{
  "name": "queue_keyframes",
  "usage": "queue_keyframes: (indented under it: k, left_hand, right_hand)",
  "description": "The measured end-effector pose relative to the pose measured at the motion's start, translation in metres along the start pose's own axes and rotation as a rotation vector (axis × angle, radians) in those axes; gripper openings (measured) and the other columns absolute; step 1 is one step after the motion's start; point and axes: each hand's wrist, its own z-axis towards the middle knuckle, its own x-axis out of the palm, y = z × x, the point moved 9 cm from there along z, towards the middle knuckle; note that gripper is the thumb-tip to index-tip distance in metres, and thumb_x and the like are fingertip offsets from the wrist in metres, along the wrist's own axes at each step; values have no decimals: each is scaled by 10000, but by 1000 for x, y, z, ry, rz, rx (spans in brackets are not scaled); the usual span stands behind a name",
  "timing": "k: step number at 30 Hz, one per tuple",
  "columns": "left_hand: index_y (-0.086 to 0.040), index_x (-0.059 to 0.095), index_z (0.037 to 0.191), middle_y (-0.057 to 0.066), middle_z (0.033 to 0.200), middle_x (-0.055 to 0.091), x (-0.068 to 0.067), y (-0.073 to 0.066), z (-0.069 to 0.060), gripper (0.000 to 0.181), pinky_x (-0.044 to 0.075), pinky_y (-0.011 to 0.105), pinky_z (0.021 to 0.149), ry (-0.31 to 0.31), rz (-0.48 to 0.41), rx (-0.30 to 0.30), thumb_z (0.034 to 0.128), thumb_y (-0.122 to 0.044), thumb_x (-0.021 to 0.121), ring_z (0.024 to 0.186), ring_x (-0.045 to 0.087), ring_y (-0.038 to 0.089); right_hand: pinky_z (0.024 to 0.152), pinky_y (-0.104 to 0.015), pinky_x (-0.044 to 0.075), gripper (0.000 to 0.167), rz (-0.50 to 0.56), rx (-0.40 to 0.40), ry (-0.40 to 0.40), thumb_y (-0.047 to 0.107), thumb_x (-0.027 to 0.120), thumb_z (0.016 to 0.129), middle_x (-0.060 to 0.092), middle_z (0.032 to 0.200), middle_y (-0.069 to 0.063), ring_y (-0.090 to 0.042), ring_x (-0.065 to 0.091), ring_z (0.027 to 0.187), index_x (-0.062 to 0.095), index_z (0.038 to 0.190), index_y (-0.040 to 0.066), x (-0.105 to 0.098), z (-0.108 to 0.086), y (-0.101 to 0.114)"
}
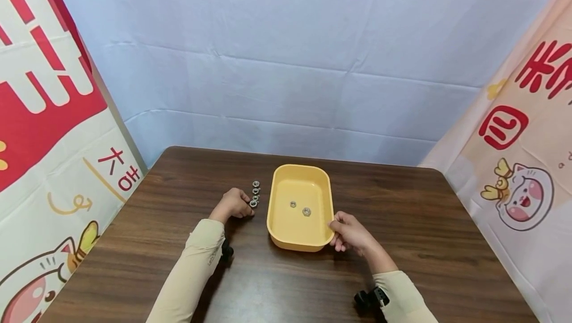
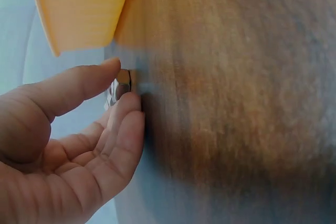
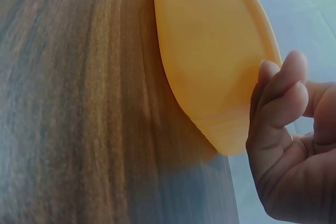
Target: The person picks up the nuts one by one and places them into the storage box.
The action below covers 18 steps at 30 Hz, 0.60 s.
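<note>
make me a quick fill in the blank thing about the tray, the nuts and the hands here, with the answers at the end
1. Inside the tray lie ____ metal nuts.
2. The person's ____ hand holds the tray.
3. More nuts sit outside the tray, next to the person's ____ hand.
4. The table under the tray is coloured ____.

Missing words: two; right; left; brown

Dark wood-grain counter (image 1: 402,223); creased pale-blue cloth (image 1: 286,74) behind counter; red-and-white banner (image 1: 49,174) left of counter; pinkish banner (image 1: 532,149) right of counter.
</note>
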Motion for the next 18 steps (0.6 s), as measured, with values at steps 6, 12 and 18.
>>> queue_keyframes:
  k: [6, 12, 18]
  left_hand:
    - [43, 603, 916, 73, 672, 631, 3, 4, -2, 302, 531, 288, 561, 14, -112, -65, 678, 29, 788, 534, 605, 141]
    - [7, 532, 911, 88, 657, 613, 6, 3, 3, 350, 525, 299, 529, 13, -93, -88, 676, 28, 790, 528, 592, 154]
    - [-25, 488, 893, 111, 673, 590, 6, 4, 8, 359, 523, 319, 510, 6, -68, -133, 698, -5, 789, 531, 592, 191]
  right_hand:
    - [369, -192, 397, 114, 9, -2, 2, 76, 458, 946, 556, 574, -72, -86, 501, 399, 403, 878, 3, 3, -3, 6]
    - [359, -196, 392, 126, -3, -3, -18, 102, 473, 945, 555, 566, -66, -88, 496, 392, 406, 884, 14, -1, 2, -2]
    - [357, -200, 390, 131, -4, -1, -21, 109, 474, 947, 555, 568, -68, -92, 493, 391, 405, 889, 14, 0, 1, -1]
